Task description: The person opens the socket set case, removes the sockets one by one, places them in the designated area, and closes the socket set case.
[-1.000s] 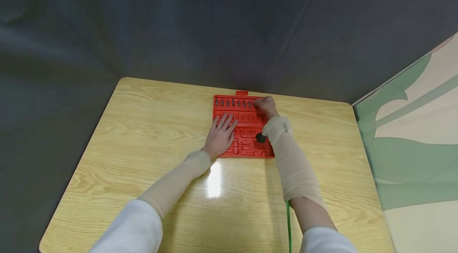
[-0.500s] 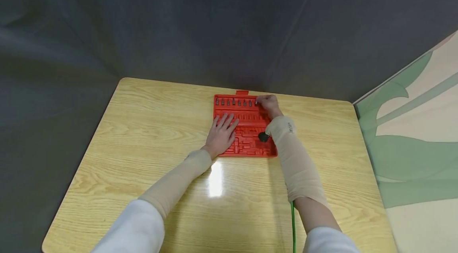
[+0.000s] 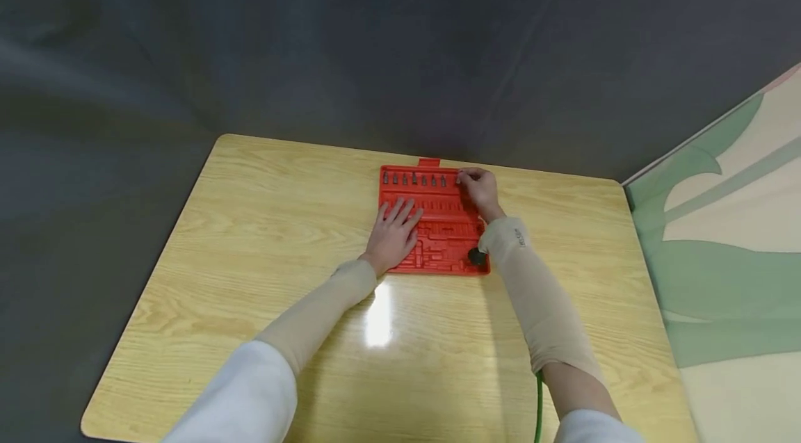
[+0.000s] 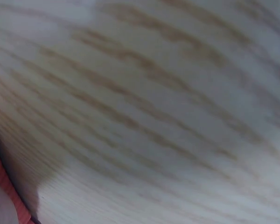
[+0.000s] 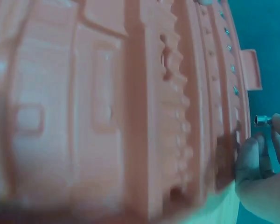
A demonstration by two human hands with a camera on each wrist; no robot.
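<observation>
A red plastic tool tray [image 3: 438, 220] lies on the wooden table [image 3: 281, 234] near its far edge. Several small metal bits [image 3: 413, 180] stand in the tray's back row. My left hand [image 3: 394, 234] rests flat on the tray's left half, fingers spread. My right hand [image 3: 478, 186] sits at the tray's far right corner, fingers curled and pinching a small metal bit [image 5: 262, 120] just above the row. In the right wrist view the red tray [image 5: 107, 107] fills the frame, and the fingertips [image 5: 252, 154] show at the lower right. The left wrist view is only blurred tabletop [image 4: 154, 107].
A dark grey curtain backs the table. A green and cream wall panel [image 3: 719, 234] stands at the right. A green cable [image 3: 537, 401] hangs by my right forearm. A black wrist-mounted device [image 3: 477, 256] sits over the tray's near right corner.
My right hand has shifted slightly right along the back row, with its wrist drawn back toward me. The left hand stays flat on the tray.
</observation>
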